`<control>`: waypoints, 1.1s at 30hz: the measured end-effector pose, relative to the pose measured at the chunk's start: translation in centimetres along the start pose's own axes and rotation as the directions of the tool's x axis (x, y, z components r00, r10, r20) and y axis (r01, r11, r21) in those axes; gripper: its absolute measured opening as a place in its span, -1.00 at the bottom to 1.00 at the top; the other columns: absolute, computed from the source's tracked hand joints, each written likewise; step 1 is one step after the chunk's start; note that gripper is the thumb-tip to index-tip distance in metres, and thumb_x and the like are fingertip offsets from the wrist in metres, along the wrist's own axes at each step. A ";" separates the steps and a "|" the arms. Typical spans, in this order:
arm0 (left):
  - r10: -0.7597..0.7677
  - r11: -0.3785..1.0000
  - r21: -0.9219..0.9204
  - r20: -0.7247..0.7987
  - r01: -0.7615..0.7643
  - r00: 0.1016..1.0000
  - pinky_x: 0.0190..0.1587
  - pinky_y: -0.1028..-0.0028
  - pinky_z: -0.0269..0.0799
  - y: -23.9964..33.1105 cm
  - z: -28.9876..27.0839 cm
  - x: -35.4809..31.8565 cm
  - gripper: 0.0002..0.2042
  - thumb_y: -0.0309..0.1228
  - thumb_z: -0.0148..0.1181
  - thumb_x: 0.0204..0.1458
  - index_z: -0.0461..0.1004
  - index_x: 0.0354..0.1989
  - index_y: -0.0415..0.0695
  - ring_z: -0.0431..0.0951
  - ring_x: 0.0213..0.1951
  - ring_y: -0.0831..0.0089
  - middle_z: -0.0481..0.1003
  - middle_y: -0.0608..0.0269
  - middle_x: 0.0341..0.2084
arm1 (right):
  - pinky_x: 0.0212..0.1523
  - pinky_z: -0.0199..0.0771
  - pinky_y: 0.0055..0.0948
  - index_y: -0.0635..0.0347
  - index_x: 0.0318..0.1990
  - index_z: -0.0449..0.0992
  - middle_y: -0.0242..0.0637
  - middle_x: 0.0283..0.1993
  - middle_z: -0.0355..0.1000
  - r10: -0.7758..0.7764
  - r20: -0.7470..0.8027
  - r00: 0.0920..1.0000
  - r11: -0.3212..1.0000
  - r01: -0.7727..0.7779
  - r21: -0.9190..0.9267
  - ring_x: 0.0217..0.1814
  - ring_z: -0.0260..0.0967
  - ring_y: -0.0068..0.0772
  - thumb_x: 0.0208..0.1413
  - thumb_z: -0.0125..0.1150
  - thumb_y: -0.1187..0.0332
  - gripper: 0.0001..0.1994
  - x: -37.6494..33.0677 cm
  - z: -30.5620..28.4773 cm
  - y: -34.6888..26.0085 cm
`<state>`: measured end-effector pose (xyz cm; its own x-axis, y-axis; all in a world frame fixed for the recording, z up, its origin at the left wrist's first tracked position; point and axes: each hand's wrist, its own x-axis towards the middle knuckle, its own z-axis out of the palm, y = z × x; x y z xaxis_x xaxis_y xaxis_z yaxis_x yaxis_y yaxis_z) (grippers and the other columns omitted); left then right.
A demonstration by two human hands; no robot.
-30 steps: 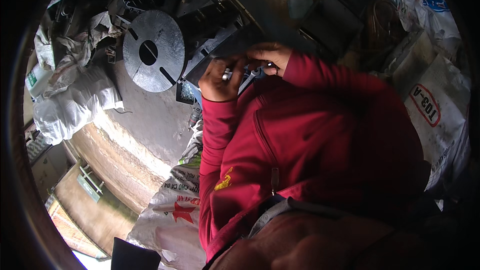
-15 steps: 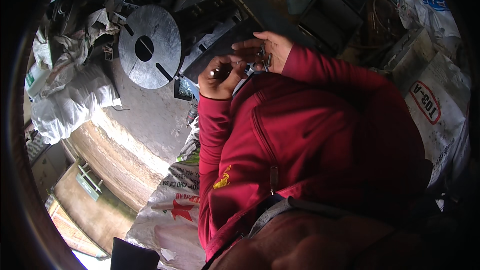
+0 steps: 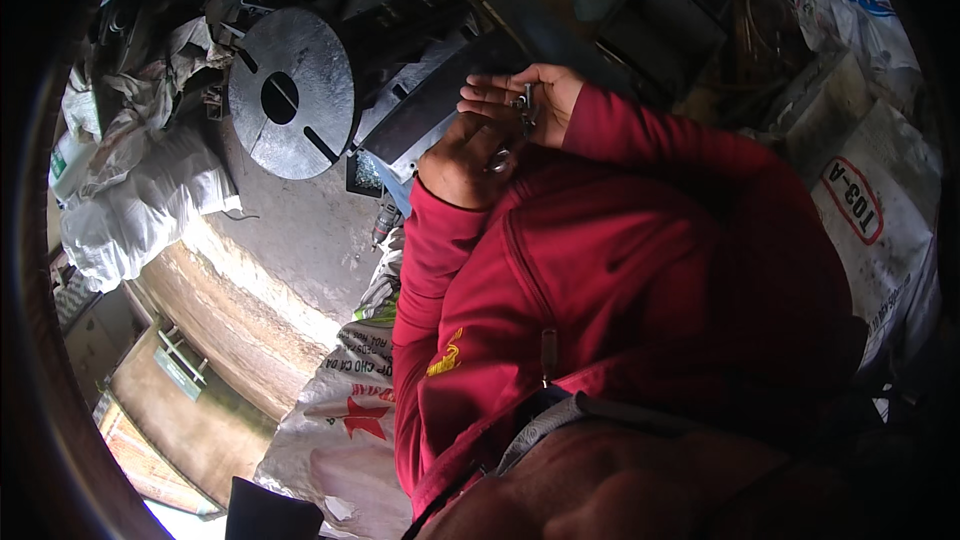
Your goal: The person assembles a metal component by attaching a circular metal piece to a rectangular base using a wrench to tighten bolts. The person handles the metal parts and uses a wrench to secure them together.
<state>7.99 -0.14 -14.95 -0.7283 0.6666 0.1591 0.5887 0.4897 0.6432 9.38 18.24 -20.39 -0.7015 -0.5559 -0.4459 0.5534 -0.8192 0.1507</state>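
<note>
My right hand [image 3: 545, 95] is turned palm up and cupped, its fingers stretched to the left. Several small metal bolts [image 3: 528, 100] lie in it, against the palm and finger bases. My left hand [image 3: 462, 165] is close by on the left, its back toward me and its fingers curled toward the right palm. A small shiny round metal piece [image 3: 499, 160] shows at the curled part of that hand; its exact kind is too small to tell. The left fingertips are partly hidden. Behind the hands is a dark metal frame [image 3: 440, 95].
A large grey slotted metal disc [image 3: 290, 90] stands at the left of the frame. Beside it are a small box of metal bits [image 3: 364, 175] and a power drill [image 3: 385, 223]. White sacks [image 3: 150, 205] lie at the far left, with another printed sack [image 3: 870, 210] at the right.
My left hand has moved right and slightly down, and turned over toward the right palm. The bolts in my right hand have shifted, while the right arm stays nearly still.
</note>
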 end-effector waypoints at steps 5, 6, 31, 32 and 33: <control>0.047 0.997 0.057 -0.015 -0.046 0.999 -0.38 0.38 0.57 0.5 0.5 0.6 -0.74 -0.54 0.42 -0.21 0.62 -0.27 -0.06 0.65 -0.37 0.27 0.56 0.18 -0.36 | 0.38 0.21 -0.17 0.45 0.20 0.29 -0.01 0.19 0.38 -0.057 -0.070 0.996 0.996 0.062 0.068 0.34 0.26 -0.06 0.17 -0.23 0.43 -0.54 -0.3 1.0 0.6; 0.051 0.997 0.052 -0.030 -0.050 0.998 -0.39 0.38 0.57 0.4 0.6 0.8 -0.75 -0.54 0.42 -0.20 0.61 -0.28 -0.06 0.65 -0.37 0.28 0.56 0.18 -0.36 | 0.38 0.22 -0.16 0.45 0.20 0.30 -0.01 0.20 0.38 -0.071 -0.079 0.994 0.995 0.076 0.059 0.34 0.27 -0.06 0.17 -0.23 0.43 -0.54 -0.4 1.1 0.6; -0.031 0.974 0.224 -0.047 0.041 0.998 -0.47 0.34 0.51 -0.6 1.3 1.7 -0.78 -0.43 0.37 -0.21 0.62 -0.31 0.06 0.61 -0.47 0.27 0.53 0.28 -0.37 | -0.02 0.51 -0.21 0.09 0.16 0.41 -0.33 -0.03 0.45 0.034 -0.004 0.999 0.962 -0.033 -0.272 -0.02 0.45 -0.35 0.33 -0.07 -0.01 -0.56 0.4 -0.5 1.5; 0.040 0.988 0.153 -0.071 -0.028 0.997 -0.48 0.38 0.51 -1.1 1.0 2.0 -0.81 -0.42 0.39 -0.17 0.62 -0.31 0.01 0.60 -0.48 0.30 0.54 0.26 -0.41 | 0.00 0.51 -0.26 0.11 0.17 0.40 -0.33 -0.02 0.46 0.016 -0.027 1.000 0.950 -0.023 -0.312 0.01 0.45 -0.36 0.33 -0.08 -0.01 -0.54 0.3 -0.5 1.4; 0.014 0.993 0.122 -0.113 0.000 0.993 -0.48 0.39 0.51 -1.1 0.8 2.1 -0.82 -0.42 0.40 -0.15 0.62 -0.31 0.00 0.60 -0.49 0.32 0.55 0.26 -0.42 | 0.02 0.51 -0.30 0.12 0.17 0.38 -0.34 0.00 0.46 0.003 -0.049 0.999 0.937 -0.020 -0.348 0.03 0.45 -0.38 0.33 -0.08 -0.02 -0.53 0.1 -0.1 1.5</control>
<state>6.02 1.15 -15.90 -0.7550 0.6054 0.2517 0.6270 0.5544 0.5473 10.12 16.97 -20.29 -0.6770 -0.5505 -0.4884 0.6889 -0.7077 -0.1572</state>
